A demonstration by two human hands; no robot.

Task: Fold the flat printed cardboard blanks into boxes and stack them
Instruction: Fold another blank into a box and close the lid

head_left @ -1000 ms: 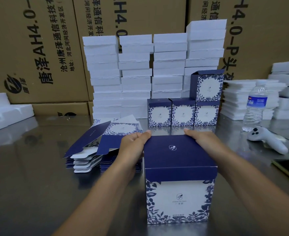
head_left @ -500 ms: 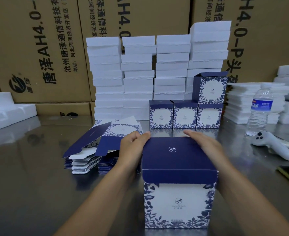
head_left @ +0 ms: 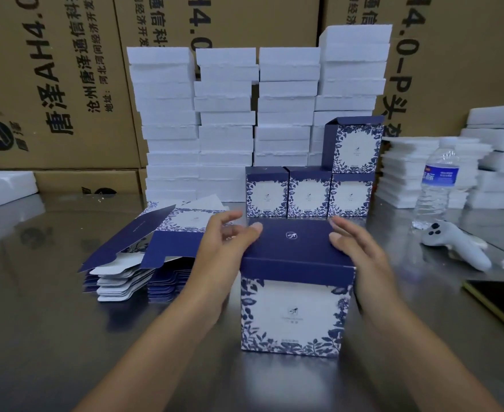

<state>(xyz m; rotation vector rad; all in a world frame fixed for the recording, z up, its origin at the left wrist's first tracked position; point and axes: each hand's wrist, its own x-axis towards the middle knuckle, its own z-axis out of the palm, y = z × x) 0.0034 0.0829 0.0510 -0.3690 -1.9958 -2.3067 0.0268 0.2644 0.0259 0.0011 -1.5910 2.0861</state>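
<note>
Matte navy cube box (head_left: pixel 295 286); steel table (head_left: pixel 36 322)

The left brown carton (head_left: pixel 51 93) reads "唐泽AH4.0" and "沧州唐泽通信科技", the right carton (head_left: pixel 458 69) "4.0-P头"

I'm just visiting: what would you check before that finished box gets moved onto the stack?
1. Closure: ok, lid lies flat on box.
2. Grip: not ok, left hand and right hand flank box, fingers relaxed.
3. Bottom flaps locked: cannot tell, hidden.
4. Free spot on stack: ok, left and middle tops bare.
5. Path to stack: ok, nothing stands between.
</note>
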